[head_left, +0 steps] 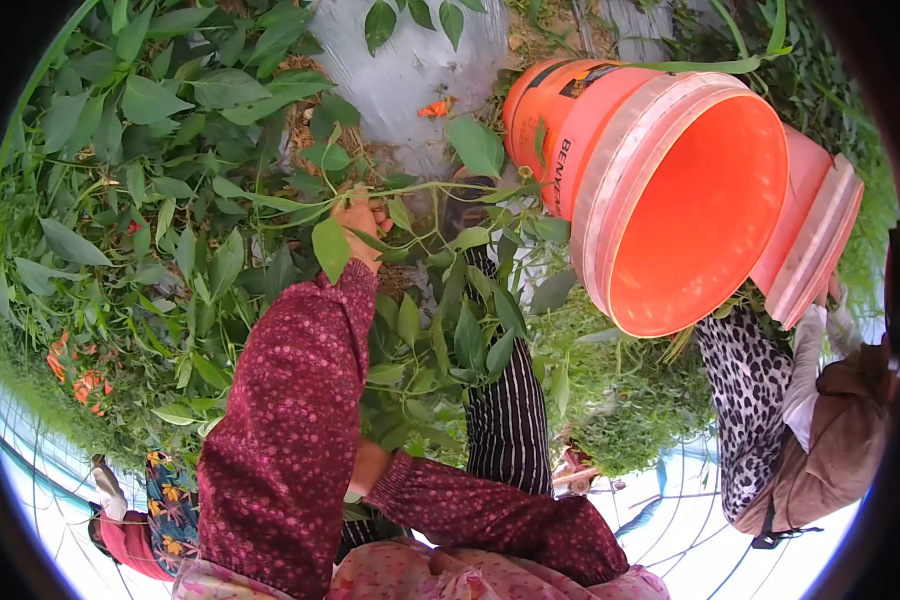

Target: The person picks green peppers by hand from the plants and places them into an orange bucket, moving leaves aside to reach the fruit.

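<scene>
My left hand (358,225) reaches in among the green leaves at a plant stem. Its fingers look closed, but leaves partly cover them and what they hold cannot be made out. Lower down, my right hand (370,466) shows only as a patch of skin near the wrist; the left sleeve (290,400) hides its fingers. Leafy branches (420,330) hang between and around both arms. A small orange-red piece (435,108) lies on the grey plastic sheet (410,60) above my left hand.
An orange bucket (705,215) lies tilted with its mouth towards me, another bucket (810,240) behind it. A person in leopard-print trousers (745,400) is at the right, another person (135,535) at the lower left. Dense plants (120,200) fill the left; red items (90,385) show among them.
</scene>
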Demonstrator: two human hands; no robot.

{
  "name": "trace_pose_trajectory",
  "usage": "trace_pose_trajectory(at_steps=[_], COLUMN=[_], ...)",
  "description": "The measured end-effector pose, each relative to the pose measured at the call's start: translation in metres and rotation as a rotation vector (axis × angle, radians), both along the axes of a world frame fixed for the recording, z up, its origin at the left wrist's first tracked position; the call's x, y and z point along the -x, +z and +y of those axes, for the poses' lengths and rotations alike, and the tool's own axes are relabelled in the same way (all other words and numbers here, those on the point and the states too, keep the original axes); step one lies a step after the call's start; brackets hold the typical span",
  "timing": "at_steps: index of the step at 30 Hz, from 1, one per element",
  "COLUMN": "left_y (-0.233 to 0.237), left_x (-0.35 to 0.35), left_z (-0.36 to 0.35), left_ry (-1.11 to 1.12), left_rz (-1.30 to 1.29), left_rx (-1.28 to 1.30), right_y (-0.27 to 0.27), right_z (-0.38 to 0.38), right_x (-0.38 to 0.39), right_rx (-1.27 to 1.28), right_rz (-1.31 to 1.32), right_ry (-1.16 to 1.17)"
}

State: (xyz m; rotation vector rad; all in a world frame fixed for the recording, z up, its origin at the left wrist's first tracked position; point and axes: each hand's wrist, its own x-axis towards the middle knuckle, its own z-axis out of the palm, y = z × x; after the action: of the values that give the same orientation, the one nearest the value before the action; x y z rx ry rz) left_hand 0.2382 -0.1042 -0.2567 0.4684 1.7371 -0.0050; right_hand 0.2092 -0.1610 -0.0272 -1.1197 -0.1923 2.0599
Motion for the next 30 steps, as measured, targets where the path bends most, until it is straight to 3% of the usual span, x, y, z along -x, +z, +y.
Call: trace_pose_trajectory(at_steps=[3, 8, 11, 13, 16, 17, 18, 19, 20, 21, 22, 23, 24, 30], left_y=[0.003, 0.018, 0.041, 0.051, 0.053, 0.057, 0.061, 0.073, 0.083, 0.086, 0.067, 0.051, 0.042, 0.032], left_x=[0.004, -0.003, -0.010, -0.014, -0.022, -0.029, -0.033, -0.035, -0.041, -0.049, -0.017, 0.012, 0.032, 0.054], left_z=[0.008, 0.025, 0.045, 0.048, 0.040, 0.024, 0.011, 0.009, 0.012, 0.016, 0.029, 0.040, 0.051, 0.075], left_ry=[0.072, 0.011, -0.213, -0.279, -0.396, -0.572, -0.749, -0.747, -0.687, -0.631, -0.748, -0.754, -0.760, -0.635], left_rz=[-0.041, -0.061, -0.130, -0.117, -0.076, -0.167, -0.257, -0.253, -0.237, -0.228, -0.208, -0.247, -0.290, -0.129], left_rx=[-0.030, 0.044, 0.024, 0.027, 0.082, 0.107, 0.136, 0.145, 0.231, 0.310, 0.367, 0.397, 0.423, 0.201], right_y=[0.002, 0.002, 0.000, -0.005, -0.005, -0.001, 0.007, 0.016, 0.014, 0.005, 0.001, -0.009, -0.010, -0.013], right_z=[0.007, 0.024, 0.031, 0.026, 0.020, 0.013, 0.002, -0.002, 0.003, 0.014, 0.023, 0.018, 0.021, 0.025], right_x=[-0.006, -0.010, 0.002, 0.032, 0.038, 0.034, 0.028, 0.023, 0.017, 0.004, 0.003, 0.046, 0.051, 0.039], right_rx=[-0.014, -0.023, -0.024, -0.155, -0.138, -0.137, -0.186, -0.232, -0.238, -0.221, -0.189, -0.176, -0.177, -0.302], right_rz=[-0.018, -0.044, -0.044, -0.421, -0.428, -0.430, -0.624, -0.811, -0.812, -0.585, -0.339, -0.383, -0.375, -0.542], right_ry=[0.006, 0.012, 0.008, -0.007, -0.080, -0.080, -0.145, -0.208, -0.205, 0.015, 0.225, 0.051, 0.051, 0.238])
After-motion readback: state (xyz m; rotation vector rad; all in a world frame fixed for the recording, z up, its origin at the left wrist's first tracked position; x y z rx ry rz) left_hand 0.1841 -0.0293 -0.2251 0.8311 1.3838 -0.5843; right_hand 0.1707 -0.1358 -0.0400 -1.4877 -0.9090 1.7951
